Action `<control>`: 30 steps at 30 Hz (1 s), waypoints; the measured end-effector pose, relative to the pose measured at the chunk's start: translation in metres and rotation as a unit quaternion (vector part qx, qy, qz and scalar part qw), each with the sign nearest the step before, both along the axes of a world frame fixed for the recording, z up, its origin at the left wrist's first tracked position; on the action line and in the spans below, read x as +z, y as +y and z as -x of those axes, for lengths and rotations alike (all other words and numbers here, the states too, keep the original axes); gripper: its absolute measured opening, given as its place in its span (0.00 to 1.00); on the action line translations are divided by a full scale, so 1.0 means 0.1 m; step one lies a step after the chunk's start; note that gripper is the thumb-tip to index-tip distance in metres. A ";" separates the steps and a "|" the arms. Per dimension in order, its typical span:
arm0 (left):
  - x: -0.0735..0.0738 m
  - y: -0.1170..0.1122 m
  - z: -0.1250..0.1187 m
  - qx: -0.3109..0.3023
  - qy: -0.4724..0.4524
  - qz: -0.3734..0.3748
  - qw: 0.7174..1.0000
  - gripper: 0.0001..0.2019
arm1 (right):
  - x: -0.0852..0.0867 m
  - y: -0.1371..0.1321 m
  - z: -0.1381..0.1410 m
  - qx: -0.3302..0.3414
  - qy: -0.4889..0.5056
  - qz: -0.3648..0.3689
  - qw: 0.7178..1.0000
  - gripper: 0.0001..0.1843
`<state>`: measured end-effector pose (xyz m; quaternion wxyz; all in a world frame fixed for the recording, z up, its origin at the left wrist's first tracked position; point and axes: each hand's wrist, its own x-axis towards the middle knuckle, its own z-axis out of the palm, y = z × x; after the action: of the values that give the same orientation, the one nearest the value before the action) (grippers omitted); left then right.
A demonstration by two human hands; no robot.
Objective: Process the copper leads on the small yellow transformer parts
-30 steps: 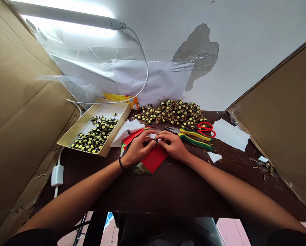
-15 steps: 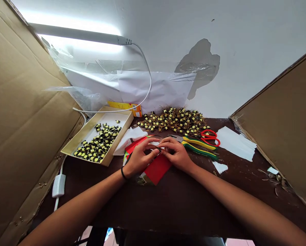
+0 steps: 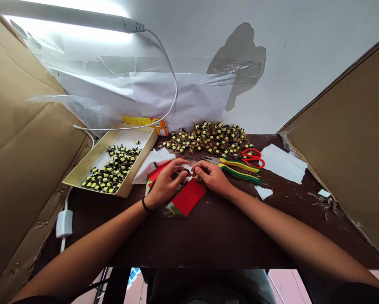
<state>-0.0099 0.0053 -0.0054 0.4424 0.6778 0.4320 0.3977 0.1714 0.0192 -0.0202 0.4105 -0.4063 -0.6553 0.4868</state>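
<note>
My left hand and my right hand meet fingertip to fingertip over a red card on the dark table. Both pinch a small black and yellow component between them; it is mostly hidden by the fingers. A black band sits on my left wrist. A heap of the same yellow and black components with thin wires lies just beyond my hands. More of them fill an open cardboard box to the left.
Yellow-green pliers and red scissors lie right of my hands. White paper scraps sit further right. Cardboard walls stand on both sides. A lamp cable with an inline switch hangs at the left table edge.
My hands stay joined over the red card, with only slight finger movement. The view has shifted a little as my head moved.
</note>
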 end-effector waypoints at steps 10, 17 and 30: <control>0.02 0.00 -0.01 -0.014 0.005 -0.005 1.000 0.16 | 0.04 0.01 -0.01 0.012 -0.023 -0.017 1.000 0.08; 0.02 0.01 0.01 -0.033 0.023 -0.003 0.999 0.16 | 0.03 0.02 -0.01 0.012 -0.002 0.002 1.000 0.09; 0.03 0.01 0.01 -0.043 0.043 -0.004 0.998 0.17 | 0.07 0.04 -0.03 0.070 -0.018 0.029 0.997 0.16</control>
<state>-0.0108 0.0059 -0.0020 0.4373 0.7144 0.4193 0.3501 0.1742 0.0237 -0.0128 0.3518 -0.3799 -0.6747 0.5261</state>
